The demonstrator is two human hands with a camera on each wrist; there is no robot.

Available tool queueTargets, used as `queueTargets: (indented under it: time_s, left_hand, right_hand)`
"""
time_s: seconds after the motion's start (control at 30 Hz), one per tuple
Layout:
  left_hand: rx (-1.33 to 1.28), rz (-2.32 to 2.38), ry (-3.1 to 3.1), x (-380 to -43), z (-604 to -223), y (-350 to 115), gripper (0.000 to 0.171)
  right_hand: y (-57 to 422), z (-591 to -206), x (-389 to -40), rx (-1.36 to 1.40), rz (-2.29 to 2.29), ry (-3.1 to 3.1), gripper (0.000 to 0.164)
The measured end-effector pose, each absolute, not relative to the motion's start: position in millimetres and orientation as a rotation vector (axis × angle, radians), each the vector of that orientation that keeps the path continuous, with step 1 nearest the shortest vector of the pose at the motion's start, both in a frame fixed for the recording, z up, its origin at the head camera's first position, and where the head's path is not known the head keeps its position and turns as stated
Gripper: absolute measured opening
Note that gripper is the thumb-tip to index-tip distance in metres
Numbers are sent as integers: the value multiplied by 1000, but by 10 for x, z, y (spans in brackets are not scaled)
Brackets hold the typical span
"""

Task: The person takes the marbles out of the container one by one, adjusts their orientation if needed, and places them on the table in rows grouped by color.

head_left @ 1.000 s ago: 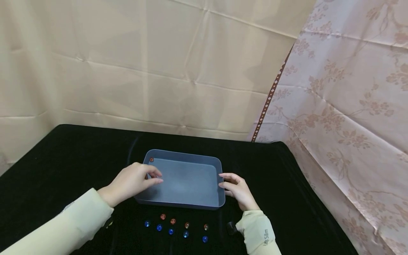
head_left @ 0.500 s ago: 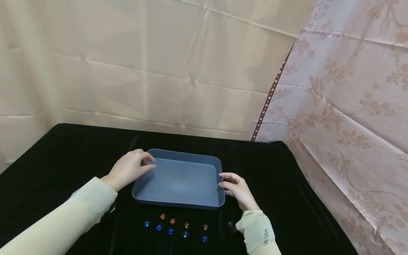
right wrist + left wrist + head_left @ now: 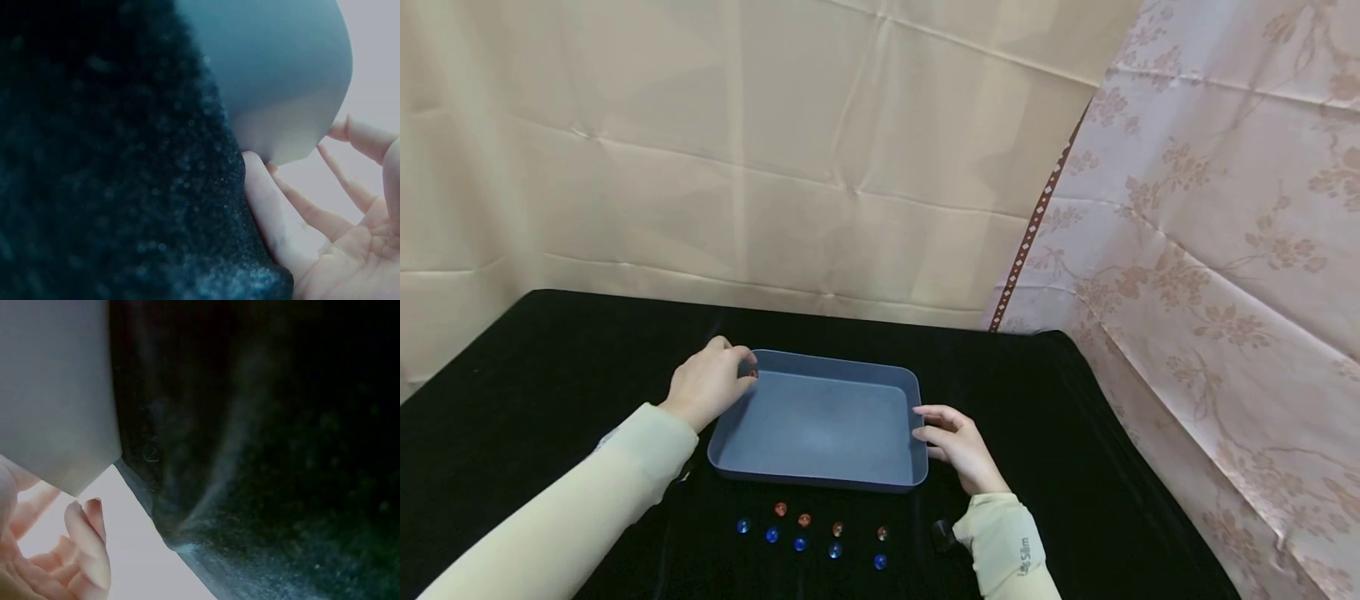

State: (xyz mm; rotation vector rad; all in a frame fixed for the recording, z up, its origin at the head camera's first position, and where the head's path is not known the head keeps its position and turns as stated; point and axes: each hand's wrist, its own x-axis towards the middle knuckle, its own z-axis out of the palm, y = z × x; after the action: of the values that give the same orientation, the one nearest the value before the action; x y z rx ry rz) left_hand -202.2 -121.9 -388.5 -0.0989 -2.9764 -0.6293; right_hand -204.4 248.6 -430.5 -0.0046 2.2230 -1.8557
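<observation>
A blue-grey rectangular tray point(image 3: 820, 425) rests on the black cloth. My left hand point(image 3: 709, 379) reaches over its back left corner. Thumb and index finger pinch a reddish marble point(image 3: 753, 374) there; the head view shows it small between the fingertips. In the left wrist view, curled fingers point(image 3: 87, 544) are seen by the tray's corner, with the marble hidden. My right hand point(image 3: 958, 446) holds the tray's right rim, two fingertips over the edge and other fingers against the outside wall. The right wrist view shows those fingers point(image 3: 269, 206) touching the wall.
In front of the tray lie two rough rows of marbles: several reddish or amber ones point(image 3: 805, 520) behind, several blue ones point(image 3: 800, 544) nearer me. A small black object point(image 3: 943, 536) sits by the right sleeve. Cream curtain point(image 3: 775, 167) and pink floral cloth point(image 3: 1217, 250) hang behind the table.
My left hand has moved back and left from over the tray's left side to its back left corner, around the reddish marble there. The right hand has stayed at the rim.
</observation>
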Motion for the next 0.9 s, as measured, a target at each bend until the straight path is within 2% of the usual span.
queueTargets:
  time_s: [0.43, 0.9]
  left_hand:
    - [-70, -438, -3023, -2078, -3955, -1177, 26]
    - [-87, -480, -3067, -2129, -3968, -1166, 24]
  right_hand:
    - [2483, -4305, -2051, -9, -1845, 2227, 36]
    - [2486, -4314, -2050, -8, -1849, 2228, 35]
